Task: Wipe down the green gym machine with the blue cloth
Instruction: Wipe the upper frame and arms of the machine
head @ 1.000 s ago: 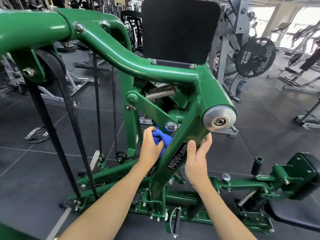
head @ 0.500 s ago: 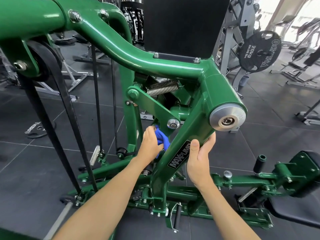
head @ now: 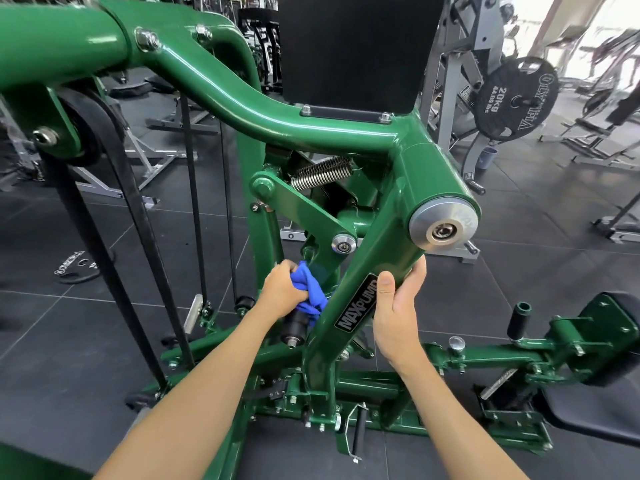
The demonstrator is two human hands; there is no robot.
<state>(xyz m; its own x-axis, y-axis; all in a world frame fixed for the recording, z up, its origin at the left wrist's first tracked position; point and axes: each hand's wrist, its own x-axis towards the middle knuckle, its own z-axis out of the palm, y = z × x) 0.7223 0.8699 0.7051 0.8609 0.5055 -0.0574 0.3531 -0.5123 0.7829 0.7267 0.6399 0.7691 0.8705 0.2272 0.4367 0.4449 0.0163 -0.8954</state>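
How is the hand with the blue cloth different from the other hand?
The left hand grips the bunched blue cloth; the right hand holds no cloth and grips the slanted green post. The left hand sits left of that post; the right hand wraps it from the right, beside the MAXPUMP label. Both are curled round something.

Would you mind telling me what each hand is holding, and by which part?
The left hand grips the blue cloth, bunched in its fist; the right hand grips the green machine's slanted bar just below the silver end cap.
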